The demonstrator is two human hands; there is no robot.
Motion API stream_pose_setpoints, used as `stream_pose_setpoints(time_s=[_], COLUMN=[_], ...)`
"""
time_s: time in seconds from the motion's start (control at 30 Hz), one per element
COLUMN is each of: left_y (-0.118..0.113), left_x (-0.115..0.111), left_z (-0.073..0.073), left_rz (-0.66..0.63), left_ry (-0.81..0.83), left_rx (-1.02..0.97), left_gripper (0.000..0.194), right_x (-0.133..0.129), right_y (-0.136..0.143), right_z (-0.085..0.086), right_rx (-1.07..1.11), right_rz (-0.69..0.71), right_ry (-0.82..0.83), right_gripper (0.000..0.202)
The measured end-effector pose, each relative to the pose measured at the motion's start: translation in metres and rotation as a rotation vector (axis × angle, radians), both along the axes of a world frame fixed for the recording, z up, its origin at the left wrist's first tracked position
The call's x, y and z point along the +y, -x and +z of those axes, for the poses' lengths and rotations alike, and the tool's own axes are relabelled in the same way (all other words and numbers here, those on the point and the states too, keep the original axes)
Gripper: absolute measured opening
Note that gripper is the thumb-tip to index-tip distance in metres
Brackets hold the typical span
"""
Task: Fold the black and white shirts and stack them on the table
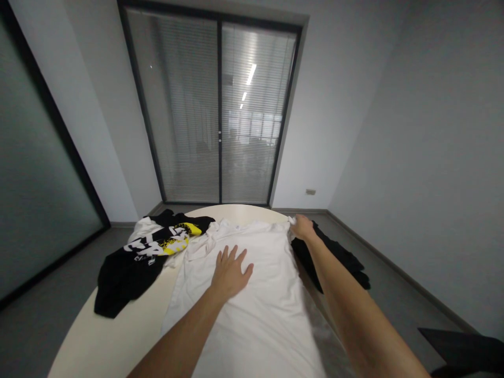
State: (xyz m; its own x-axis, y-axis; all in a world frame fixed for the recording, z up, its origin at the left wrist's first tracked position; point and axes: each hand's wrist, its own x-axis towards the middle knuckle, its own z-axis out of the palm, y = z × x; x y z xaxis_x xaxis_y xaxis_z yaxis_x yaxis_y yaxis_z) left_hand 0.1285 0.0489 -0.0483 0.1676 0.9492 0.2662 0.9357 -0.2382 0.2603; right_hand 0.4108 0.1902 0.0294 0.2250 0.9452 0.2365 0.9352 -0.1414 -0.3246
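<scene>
A white shirt lies spread out over the middle of a pale round table, its far edge near the table's back rim. My left hand rests flat on the upper middle of the shirt, fingers spread. At the shirt's far right corner, my right hand has its fingers closed on a bunched bit of the white fabric. The shirt shows small wrinkles, with more folds at its upper left.
Left of the shirt lies a heap of clothes with a black garment printed in white and yellow. Dark folded clothes lie at the right edge, partly behind my right forearm. A black object stands at the lower right.
</scene>
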Motion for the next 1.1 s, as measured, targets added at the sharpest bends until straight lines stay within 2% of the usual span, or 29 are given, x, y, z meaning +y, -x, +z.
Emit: stream_pose_setpoints(time_s=[0.13, 0.27, 0.4, 0.53, 0.6, 0.7, 0.77, 0.87, 0.97, 1.1], left_y=[-0.001, -0.005, -0.005, -0.004, -0.004, -0.004, -0.005, -0.010, -0.016, -0.018], left_x=[0.000, -0.005, -0.009, -0.007, -0.006, -0.004, -0.004, -0.010, -0.024, -0.041], left_z=[0.001, 0.005, 0.005, 0.003, 0.002, 0.001, 0.003, 0.010, 0.017, 0.015], left_rz=[-0.043, -0.166, -0.264, -0.290, -0.291, -0.288, -0.280, -0.286, -0.379, -0.437], left_ry=[-0.015, 0.003, 0.107, 0.135, 0.142, 0.145, 0.139, 0.089, -0.002, 0.070], left_rx=[0.019, 0.021, 0.031, 0.046, 0.053, 0.060, 0.065, 0.085, 0.090, 0.057], left_gripper=[0.061, 0.062, 0.064, 0.068, 0.068, 0.067, 0.067, 0.062, 0.049, 0.057], right_x=[-0.006, -0.012, -0.025, -0.045, -0.056, -0.074, -0.087, -0.104, -0.117, -0.123], right_y=[-0.004, -0.008, -0.009, 0.003, 0.012, 0.022, 0.026, 0.030, 0.033, 0.035], right_z=[-0.008, -0.006, 0.002, 0.011, 0.015, 0.015, 0.010, -0.003, -0.014, -0.019], right_rx=[0.062, 0.089, 0.084, 0.033, -0.003, -0.045, -0.053, -0.046, -0.039, -0.011], right_rz=[-0.093, -0.040, -0.034, -0.080, -0.087, -0.041, -0.002, 0.033, 0.043, 0.055], right_ry=[0.000, -0.024, -0.165, -0.325, -0.241, 0.132, 0.306, 0.381, 0.409, 0.375], right_gripper=[0.062, 0.044, 0.039, 0.035, 0.036, 0.033, 0.027, 0.019, 0.019, 0.027])
